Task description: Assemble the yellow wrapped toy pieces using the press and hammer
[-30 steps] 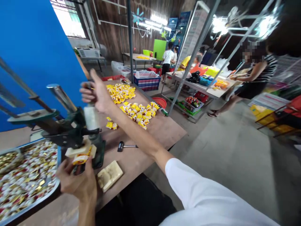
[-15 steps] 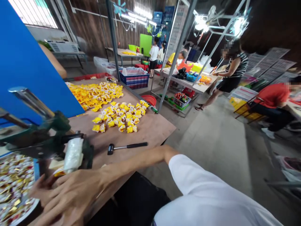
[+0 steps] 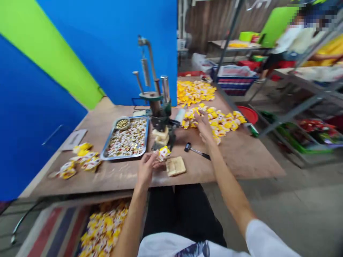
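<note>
A yellow and white piece (image 3: 164, 153) is pinched in the fingers of my left hand (image 3: 149, 162), in front of the green hand press (image 3: 160, 103). My right hand (image 3: 203, 123) reaches to the pile of yellow and white pieces (image 3: 222, 123); its fingertips are blurred against the pile, so whether they grip one is unclear. A cream block (image 3: 175, 166) lies right of my left hand. Left of the press stands a metal tray (image 3: 147, 137) of small white and gold parts, with a small bowl (image 3: 122, 124) in it.
A black-headed hammer (image 3: 197, 151) lies right of the press. More yellow pieces (image 3: 195, 92) are heaped behind, and others (image 3: 89, 160) lie at the left. A striped bag (image 3: 53, 228) of pieces stands below the table edge. Blue panels (image 3: 112, 43) rise behind.
The view has swung left and now shows the whole tray and both arms. My right hand has moved from beside the press to the pile. My left hand now shows clearly with a piece.
</note>
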Demonstrator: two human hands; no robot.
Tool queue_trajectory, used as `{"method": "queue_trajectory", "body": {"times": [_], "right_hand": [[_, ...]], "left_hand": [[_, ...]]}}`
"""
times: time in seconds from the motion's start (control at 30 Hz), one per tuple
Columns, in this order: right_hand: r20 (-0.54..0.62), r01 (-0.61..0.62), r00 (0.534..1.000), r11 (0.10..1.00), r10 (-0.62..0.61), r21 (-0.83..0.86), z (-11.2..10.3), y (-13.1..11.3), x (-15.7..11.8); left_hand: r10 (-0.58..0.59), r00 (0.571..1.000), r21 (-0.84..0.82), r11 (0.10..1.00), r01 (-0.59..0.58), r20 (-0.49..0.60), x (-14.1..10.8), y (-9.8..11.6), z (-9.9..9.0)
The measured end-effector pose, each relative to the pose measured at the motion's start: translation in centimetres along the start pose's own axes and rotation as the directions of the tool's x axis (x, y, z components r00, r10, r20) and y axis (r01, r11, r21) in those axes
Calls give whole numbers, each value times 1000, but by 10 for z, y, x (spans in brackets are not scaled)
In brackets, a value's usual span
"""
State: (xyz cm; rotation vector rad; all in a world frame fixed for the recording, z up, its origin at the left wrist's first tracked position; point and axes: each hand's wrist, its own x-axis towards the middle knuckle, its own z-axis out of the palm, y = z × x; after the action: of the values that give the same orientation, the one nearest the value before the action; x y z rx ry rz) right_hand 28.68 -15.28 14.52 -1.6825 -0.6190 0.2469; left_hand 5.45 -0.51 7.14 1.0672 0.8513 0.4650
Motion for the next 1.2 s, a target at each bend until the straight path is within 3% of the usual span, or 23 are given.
{"method": "queue_trajectory", "body": {"times": [0.07, 0.17, 0.2, 0.27, 0.43, 0.6, 0.67, 0.73, 0.77, 0.8, 0.83, 0.87, 0.9, 0.97, 1.03, 1.1, 1.2], "right_hand": [[152, 4, 988, 1000, -8, 25, 7, 17, -27], [455, 57, 888, 998, -62, 24, 12, 37, -97], [504, 80, 860, 997, -76, 14, 15, 42, -117], [505, 114, 859, 993, -84, -27, 20, 50, -140], [471, 179, 880, 963, -65, -201, 24, 74, -130], [481, 204, 873, 957, -82, -207, 21, 90, -123], [482, 198, 873, 957, -74, -210, 17, 92, -125], [462, 186, 885, 956, -63, -226, 9, 92, -125], [435, 176, 898, 956, -58, -236, 4, 92, -124], [396, 161, 917, 956, -53, -245, -1, 92, -123], [348, 142, 936, 958, -48, -250, -5, 92, -121], [302, 121, 953, 960, -40, -253, -9, 92, -120], [266, 105, 963, 962, -35, -251, -12, 93, -118], [244, 89, 969, 967, -30, -237, -13, 93, -117], [258, 97, 966, 968, -36, -231, -10, 93, -119], [265, 109, 963, 967, -45, -231, -7, 94, -122], [249, 108, 967, 964, -45, -245, -6, 95, -128]], "left_hand": [[-110, 986, -43, 992, 117, 128, -17, -3, -6], [-159, 964, 19, 987, 159, 211, -34, -11, -5], [-155, 963, 47, 988, 148, 220, -36, -14, -3], [-126, 967, 95, 990, 107, 224, -36, -22, 1], [-95, 975, 199, 979, 55, 200, -27, -40, 4], [-122, 972, 188, 979, 84, 201, -26, -51, 2], [-86, 973, 207, 978, 40, 215, -19, -46, -9], [72, 988, 278, 954, -108, 137, -3, -30, -31], [202, 978, 356, 911, -209, 59, 9, -18, -45], [349, 937, 461, 834, -302, -16, 24, -5, -61], [490, 869, 589, 723, -361, -69, 41, 9, -77], [575, 817, 701, 600, -386, -42, 59, 23, -91], [606, 794, 780, 481, -402, 35, 77, 34, -102], [535, 808, 856, 271, -441, 247, 110, 50, -114], [391, 836, 878, 126, -462, 384, 135, 56, -115], [306, 858, 896, 35, -443, 413, 151, 55, -109], [281, 869, 908, -22, -417, 406, 161, 51, -102]]}}
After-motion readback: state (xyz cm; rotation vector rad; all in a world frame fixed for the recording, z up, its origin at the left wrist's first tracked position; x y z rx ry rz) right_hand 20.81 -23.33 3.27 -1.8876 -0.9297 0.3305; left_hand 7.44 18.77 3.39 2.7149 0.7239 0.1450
